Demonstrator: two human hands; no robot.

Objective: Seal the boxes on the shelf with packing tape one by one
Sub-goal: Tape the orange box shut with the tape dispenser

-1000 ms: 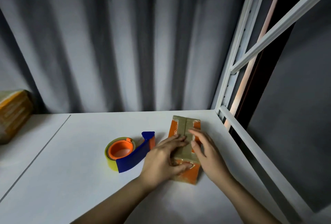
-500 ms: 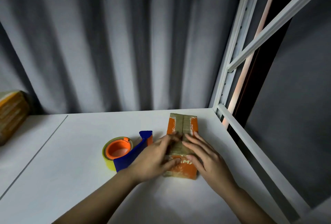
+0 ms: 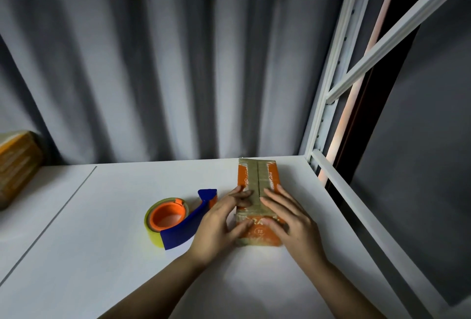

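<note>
Orange box (image 3: 257, 191) lies under both my hands, long axis twelve to six; left hand (image 3: 219, 227) and right hand (image 3: 293, 219) press flat, fingers straight. Dispenser (image 3: 178, 219) at nine, left nearer.

the small orange cardboard box (image 3: 257, 199) lies flat on the white shelf board (image 3: 114, 216), right of the middle, with its long side going from near to far. a band of brownish clear packing tape (image 3: 255, 178) runs along the top over the middle seam and folds down over the near end face. the tape dispenser with blue handle, orange core and yellow roll (image 3: 175, 219) lies on its side just left of the box, not touching it. a second orange taped box (image 3: 17, 163) stands at the far left edge, well apart.
</note>
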